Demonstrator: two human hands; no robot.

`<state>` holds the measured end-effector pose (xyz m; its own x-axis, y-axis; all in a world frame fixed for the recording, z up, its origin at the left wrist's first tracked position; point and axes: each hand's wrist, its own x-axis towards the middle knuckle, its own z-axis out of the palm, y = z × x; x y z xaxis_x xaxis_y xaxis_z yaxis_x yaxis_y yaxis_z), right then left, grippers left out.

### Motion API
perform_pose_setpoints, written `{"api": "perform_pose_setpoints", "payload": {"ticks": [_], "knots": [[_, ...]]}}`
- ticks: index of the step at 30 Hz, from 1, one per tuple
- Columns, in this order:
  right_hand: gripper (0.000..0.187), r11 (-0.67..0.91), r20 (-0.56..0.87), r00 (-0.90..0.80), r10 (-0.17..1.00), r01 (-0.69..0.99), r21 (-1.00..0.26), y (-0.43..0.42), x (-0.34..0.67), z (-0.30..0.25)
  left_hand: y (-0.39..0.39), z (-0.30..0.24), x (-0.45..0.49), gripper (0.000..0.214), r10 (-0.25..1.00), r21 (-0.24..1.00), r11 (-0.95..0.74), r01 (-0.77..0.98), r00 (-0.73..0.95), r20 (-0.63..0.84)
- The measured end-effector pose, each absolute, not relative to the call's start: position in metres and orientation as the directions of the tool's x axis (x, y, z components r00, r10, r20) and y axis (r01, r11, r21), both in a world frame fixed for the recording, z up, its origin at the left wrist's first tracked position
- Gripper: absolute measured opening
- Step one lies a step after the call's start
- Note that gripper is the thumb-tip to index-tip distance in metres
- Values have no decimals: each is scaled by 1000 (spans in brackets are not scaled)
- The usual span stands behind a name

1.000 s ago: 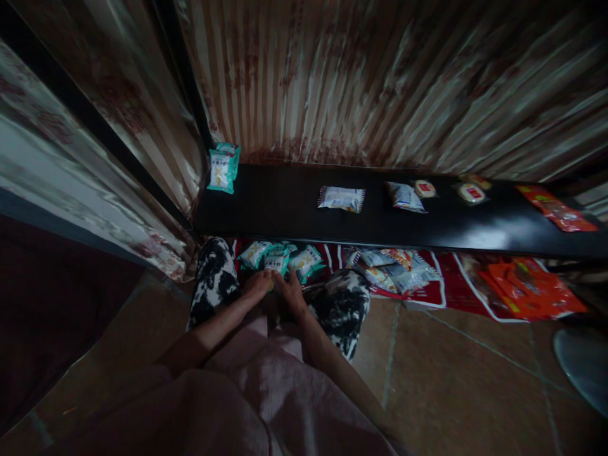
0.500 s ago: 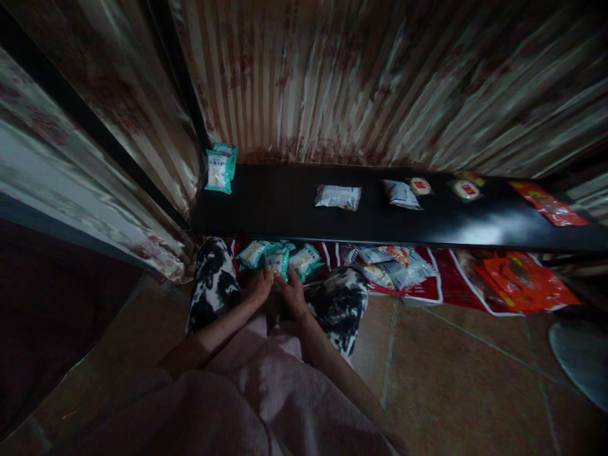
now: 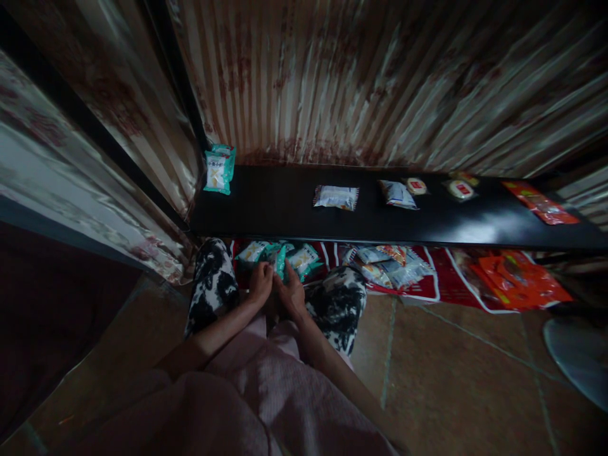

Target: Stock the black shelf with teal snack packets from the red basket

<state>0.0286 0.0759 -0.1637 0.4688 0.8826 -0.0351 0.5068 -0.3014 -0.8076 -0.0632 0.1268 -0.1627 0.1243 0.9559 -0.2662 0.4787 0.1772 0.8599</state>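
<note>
The person's left hand (image 3: 261, 283) is curled nearly closed and pinches the left side of a green snack packet (image 3: 277, 258). The right hand (image 3: 292, 291) is looser, about half open, with its thumb and fingers on the right side of the same packet. The fingers hide its bottom end, so I cannot tell how tight the grip is. The packet is between the two hands, just in front of the black bench (image 3: 275, 212), over a red mat (image 3: 332, 252). If the fingers squeeze too hard, the packet could pop or tear, because it looks puffy. If they are too loose, the shiny wrapper could slip out and drop between the knees. It could also get mixed up with the green packet on its left (image 3: 251, 251) and the green packet on its right (image 3: 304, 258), because they look alike and the room is dim. A knee in the black-and-white trousers (image 3: 335, 307) is just beside a heap of white packets (image 3: 399, 269), so a bump could slide the heap apart. On the bench's left end, two fish-and-shrimp snack packets (image 3: 218, 172) sit close together, one partly behind the other; a careless knock could tip them over. The white packet (image 3: 336, 197) near the middle of the bench could be pushed off by a wide arm swing.
</note>
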Motion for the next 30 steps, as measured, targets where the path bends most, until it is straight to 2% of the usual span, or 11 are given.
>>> {"api": "perform_pose_setpoints", "payload": {"ticks": [5,10,16,22,30], "knots": [[56,-291,4,437,899,606,-740,75,24,-162,125,-156,-64,23,931,872,240,427,155,-332],[56,-226,92,375,922,717,-660,73,17,-167,124,-160,-63,26,906,870,344,354,118,-407],[53,-244,74,346,935,782,-574,71,10,-166,124,-170,-62,32,876,855,439,275,79,-475],[56,-231,76,332,940,786,-574,67,7,-175,121,-172,-62,29,860,850,477,225,82,-504],[59,-208,96,315,944,797,-567,66,3,-180,118,-168,-62,27,843,852,519,68,124,-523]]}}
